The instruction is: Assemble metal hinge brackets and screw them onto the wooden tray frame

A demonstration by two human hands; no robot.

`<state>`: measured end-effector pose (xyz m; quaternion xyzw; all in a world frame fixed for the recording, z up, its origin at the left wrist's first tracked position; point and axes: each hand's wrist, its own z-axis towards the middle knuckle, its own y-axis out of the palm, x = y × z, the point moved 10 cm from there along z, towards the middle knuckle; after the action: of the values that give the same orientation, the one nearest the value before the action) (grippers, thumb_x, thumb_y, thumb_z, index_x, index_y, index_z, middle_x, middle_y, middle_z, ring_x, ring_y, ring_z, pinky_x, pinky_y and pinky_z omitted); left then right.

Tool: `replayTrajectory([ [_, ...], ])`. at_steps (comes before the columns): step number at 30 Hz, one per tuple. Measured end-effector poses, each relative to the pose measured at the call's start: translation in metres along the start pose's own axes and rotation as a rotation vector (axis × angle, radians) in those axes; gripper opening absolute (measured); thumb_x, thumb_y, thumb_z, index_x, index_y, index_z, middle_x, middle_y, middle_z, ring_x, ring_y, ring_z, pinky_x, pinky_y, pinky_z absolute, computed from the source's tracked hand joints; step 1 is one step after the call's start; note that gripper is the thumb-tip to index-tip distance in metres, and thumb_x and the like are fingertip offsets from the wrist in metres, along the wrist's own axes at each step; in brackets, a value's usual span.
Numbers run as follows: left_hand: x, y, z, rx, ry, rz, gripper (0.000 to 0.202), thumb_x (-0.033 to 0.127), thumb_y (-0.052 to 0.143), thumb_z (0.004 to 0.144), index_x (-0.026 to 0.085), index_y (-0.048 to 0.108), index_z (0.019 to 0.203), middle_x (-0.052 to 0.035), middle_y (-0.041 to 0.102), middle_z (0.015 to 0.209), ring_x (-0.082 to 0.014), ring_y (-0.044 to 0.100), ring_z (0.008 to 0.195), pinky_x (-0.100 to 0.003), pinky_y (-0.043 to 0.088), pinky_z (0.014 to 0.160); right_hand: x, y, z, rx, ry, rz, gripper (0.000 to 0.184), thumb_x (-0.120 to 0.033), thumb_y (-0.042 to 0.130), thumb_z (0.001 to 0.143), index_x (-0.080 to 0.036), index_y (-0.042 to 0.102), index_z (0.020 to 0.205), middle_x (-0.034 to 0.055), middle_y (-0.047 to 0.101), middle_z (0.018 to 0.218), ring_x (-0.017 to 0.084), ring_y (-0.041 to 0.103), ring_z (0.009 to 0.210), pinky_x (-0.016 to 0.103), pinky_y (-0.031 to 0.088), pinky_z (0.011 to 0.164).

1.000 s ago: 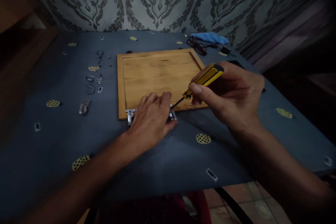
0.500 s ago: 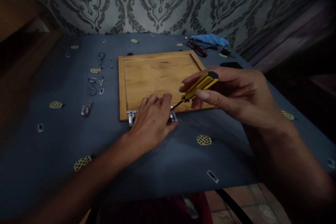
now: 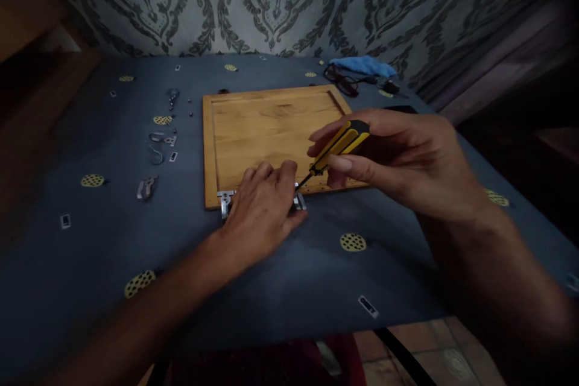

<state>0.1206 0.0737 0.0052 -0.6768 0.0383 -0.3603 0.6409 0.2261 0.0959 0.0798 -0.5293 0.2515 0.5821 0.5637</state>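
Observation:
A framed wooden panel (image 3: 275,126) lies on the table. At its front edge, near the left corner, sits one metal hinge (image 3: 225,204). A second hinge (image 3: 299,201) shows by the thumb of my left hand (image 3: 262,208), which presses over the edge with its fingers closed around this hinge; part of it is hidden beneath the hand. My right hand (image 3: 402,163) grips a yellow and black screwdriver (image 3: 339,146) between thumb and fingers. The screwdriver slants down to the left, its tip at the second hinge. The screw head itself cannot be made out.
Left of the panel lie a loose hinge (image 3: 147,187), more metal hinge parts (image 3: 163,140) and several small screws (image 3: 172,96). Behind it, to the right, are glasses (image 3: 346,83) and a blue cloth (image 3: 364,66). The patterned tablecloth (image 3: 289,289) ends at the front edge.
The screwdriver handle has shifted slightly left and turned a little in my right hand, its tip staying at the hinge. My left hand keeps its place. The camera view has moved slightly.

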Motion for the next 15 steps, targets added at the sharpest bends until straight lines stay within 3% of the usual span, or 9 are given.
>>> replayTrajectory([
  [2, 0.0, 0.0, 0.0, 0.003, -0.003, 0.002, 0.05, 0.026, 0.076, 0.091, 0.014, 0.049, 0.131, -0.0127, 0.072, 0.116, -0.0328, 0.06, 0.116, -0.049, 0.05, 0.101, 0.004, 0.003, -0.001, -0.076, 0.04, 0.026, 0.019, -0.036, 0.088, 0.084, -0.027, 0.085, 0.1, 0.003, 0.08, 0.093, 0.014, 0.071, 0.062, 0.027, 0.064, 0.053],
  [4, 0.0, -0.001, 0.0, 0.014, -0.004, 0.001, 0.048, 0.027, 0.076, 0.091, 0.016, 0.05, 0.13, -0.0116, 0.072, 0.116, -0.0326, 0.06, 0.116, -0.049, 0.051, 0.1, 0.005, 0.002, -0.001, -0.063, 0.045, 0.014, 0.018, -0.037, 0.089, 0.082, -0.028, 0.086, 0.097, 0.0012, 0.078, 0.082, 0.014, 0.07, 0.059, 0.026, 0.062, 0.051],
  [9, 0.0, -0.001, 0.0, 0.03, 0.003, 0.0, 0.045, 0.028, 0.076, 0.091, 0.018, 0.051, 0.127, -0.0108, 0.072, 0.115, -0.033, 0.061, 0.116, -0.05, 0.051, 0.1, -0.004, -0.004, -0.004, 0.165, -0.116, -0.101, 0.025, -0.04, 0.099, 0.068, -0.028, 0.077, 0.071, -0.0017, 0.07, 0.071, 0.014, 0.062, 0.057, 0.027, 0.054, 0.046],
  [15, 0.0, -0.002, 0.0, 0.014, -0.005, -0.019, 0.048, 0.026, 0.077, 0.091, 0.018, 0.049, 0.129, -0.0116, 0.072, 0.119, -0.0316, 0.061, 0.114, -0.048, 0.051, 0.098, -0.002, -0.014, -0.015, 0.368, -0.158, -0.089, 0.023, -0.037, 0.097, 0.072, -0.029, 0.075, 0.072, -0.0019, 0.068, 0.072, 0.013, 0.059, 0.051, 0.029, 0.048, 0.042],
])
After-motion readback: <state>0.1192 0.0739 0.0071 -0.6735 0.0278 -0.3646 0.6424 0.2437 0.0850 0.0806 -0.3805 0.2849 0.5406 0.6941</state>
